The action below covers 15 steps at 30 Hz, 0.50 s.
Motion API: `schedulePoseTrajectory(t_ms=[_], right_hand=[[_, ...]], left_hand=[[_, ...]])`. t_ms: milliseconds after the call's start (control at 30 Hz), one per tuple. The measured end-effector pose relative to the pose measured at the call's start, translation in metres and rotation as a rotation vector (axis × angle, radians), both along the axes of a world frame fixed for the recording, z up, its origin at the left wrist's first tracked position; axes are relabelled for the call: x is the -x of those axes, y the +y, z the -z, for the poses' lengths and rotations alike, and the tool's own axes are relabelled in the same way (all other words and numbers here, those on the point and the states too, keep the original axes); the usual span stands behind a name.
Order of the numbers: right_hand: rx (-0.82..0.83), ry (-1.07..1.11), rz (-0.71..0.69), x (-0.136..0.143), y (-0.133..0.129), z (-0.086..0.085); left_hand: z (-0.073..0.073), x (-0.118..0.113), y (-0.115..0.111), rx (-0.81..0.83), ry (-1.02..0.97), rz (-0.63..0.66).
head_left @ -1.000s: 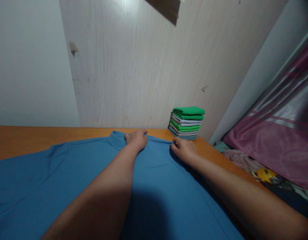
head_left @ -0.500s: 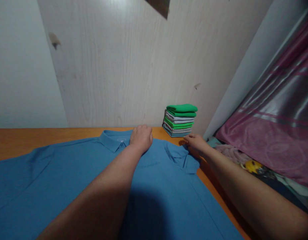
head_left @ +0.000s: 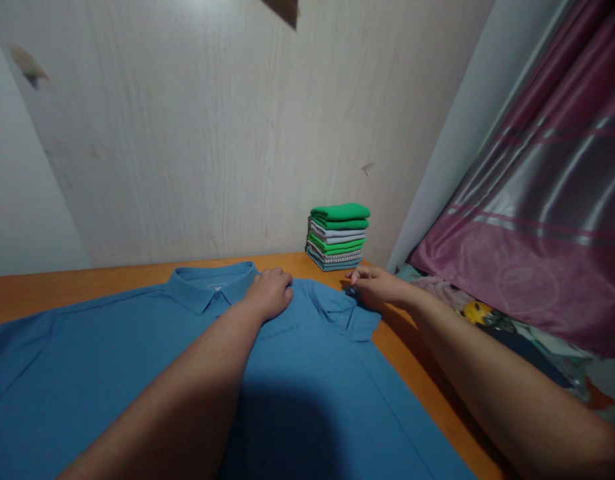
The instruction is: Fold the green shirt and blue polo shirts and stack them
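A blue polo shirt (head_left: 307,373) lies spread out, its collar (head_left: 212,288) toward the wall and its short sleeves out to both sides. Just right of the collar, my left hand (head_left: 271,293) is closed on the shoulder fabric, fingers together and bent, with their tips hidden. My right hand (head_left: 374,285) pinches the outer edge of the right-hand sleeve (head_left: 344,317), which is creased and bunched. A dark shadow covers part of the shirt's front.
Behind the right hand, a stack of folded clothes (head_left: 340,237), green on top, stands on the orange-brown table (head_left: 42,283) against the pale wood-grain wall (head_left: 197,133). At right hangs a shiny pink curtain (head_left: 507,267) above piled fabrics and a yellow item (head_left: 476,312).
The view has shifted slightly, so the stack and curtain appear farther left. Both hands stay at about the same places on the shirt, which has barely moved.
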State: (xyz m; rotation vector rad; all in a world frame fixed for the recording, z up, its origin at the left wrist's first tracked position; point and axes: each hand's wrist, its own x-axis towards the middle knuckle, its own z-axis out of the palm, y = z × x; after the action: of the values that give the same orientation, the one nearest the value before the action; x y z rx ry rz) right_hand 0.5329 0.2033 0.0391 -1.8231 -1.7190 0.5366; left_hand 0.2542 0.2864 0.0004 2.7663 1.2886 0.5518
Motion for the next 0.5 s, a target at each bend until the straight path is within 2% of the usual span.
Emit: schedulePoseTrajectory(t_ms=[67,233,367,500], right_hand=[[0.001,-0.001,-0.004,0.0008,-0.0002,-0.0009],[0.125,-0.066,-0.143,-0.0015,0.0013,0.0038],[0.061,0.041,-0.116,-0.0035,0.0020,0.0061],[-0.015,0.234,-0.036,-0.0022,-0.0004,-0.0002]], left_hand=[[0.0008,0.0002,0.0006,-0.014,-0.002,0.006],[0.0010,0.0007,0.0019,-0.036,0.029,0.011],[-0.0009,0.0006,0.0003,-0.051,0.055,0.018],[-0.0013,0.0007,-0.0010,-0.060,0.063,0.010]])
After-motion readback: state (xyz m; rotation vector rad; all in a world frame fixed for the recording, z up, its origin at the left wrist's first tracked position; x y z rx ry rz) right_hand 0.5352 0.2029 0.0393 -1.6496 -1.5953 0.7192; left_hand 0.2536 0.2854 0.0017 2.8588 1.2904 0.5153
